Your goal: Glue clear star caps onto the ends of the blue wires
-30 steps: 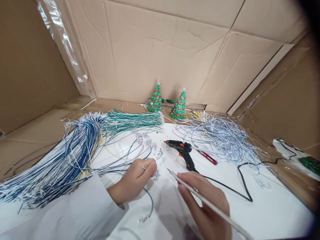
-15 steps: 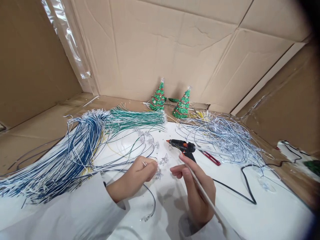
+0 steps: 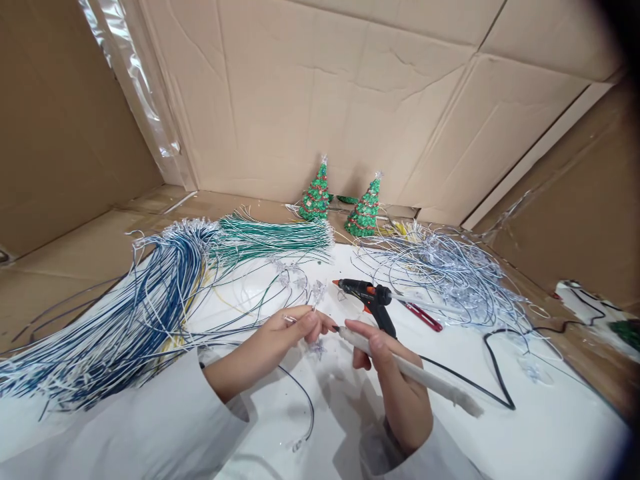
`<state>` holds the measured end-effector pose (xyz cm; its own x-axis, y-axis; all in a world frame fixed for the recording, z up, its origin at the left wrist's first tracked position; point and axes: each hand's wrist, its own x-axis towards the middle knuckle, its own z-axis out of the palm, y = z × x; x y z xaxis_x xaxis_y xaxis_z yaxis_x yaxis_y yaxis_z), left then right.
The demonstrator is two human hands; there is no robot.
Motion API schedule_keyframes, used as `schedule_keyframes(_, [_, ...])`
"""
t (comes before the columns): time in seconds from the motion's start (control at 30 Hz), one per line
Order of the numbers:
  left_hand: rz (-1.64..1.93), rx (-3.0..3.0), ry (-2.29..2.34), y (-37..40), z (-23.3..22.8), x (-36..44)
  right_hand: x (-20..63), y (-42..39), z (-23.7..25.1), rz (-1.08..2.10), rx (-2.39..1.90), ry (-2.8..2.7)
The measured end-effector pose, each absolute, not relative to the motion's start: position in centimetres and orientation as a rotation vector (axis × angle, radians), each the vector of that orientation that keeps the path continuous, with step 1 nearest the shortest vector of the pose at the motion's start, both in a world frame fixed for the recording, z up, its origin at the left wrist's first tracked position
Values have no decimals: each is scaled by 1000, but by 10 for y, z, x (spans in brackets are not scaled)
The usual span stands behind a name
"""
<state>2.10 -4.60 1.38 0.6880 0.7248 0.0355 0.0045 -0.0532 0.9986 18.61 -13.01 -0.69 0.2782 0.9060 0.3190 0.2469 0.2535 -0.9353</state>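
Observation:
My left hand [image 3: 295, 327] is closed in a pinch on a small clear plastic star [image 3: 319, 291], which stands up past the fingertips. A thin pale tip pokes out behind its thumb. My right hand [image 3: 393, 367] is closed around a long whitish stick [image 3: 425, 377] with a dark tip. That tip points left and comes close to the left fingertips; whether it touches cannot be made out. Another clear star [image 3: 317, 349] lies on the table just under the left hand. A dark wire with a clear end [image 3: 299, 443] curves below it.
Beyond my right hand lie a black glue gun [image 3: 367, 300] and a red-handled cutter [image 3: 424, 317]. Bundles of blue-white wires [image 3: 170, 287] and green wires [image 3: 270, 237] lie left. Tangled wires with clear pieces [image 3: 450, 267] lie right. Two small Christmas trees [image 3: 315, 197] stand by the cardboard wall [image 3: 320, 100].
The star in my left hand has tipped upward. My right hand has swung the stick round, so its dark tip now points left at the left fingertips.

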Motion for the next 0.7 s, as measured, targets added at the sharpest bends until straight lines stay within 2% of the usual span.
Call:
schedule_keyframes(0.33, [602,1429,547,-47,13,21,187,-130,-12,926,-1178,-1140])
schedule_keyframes(0.6, [584,1407,521,-46,8,21,187,-130,-13,979,-1115,-1182])
schedule_keyframes(0.7, [576,1407,534,-45,7,20,187,-131,-14,868,-1132,-1187])
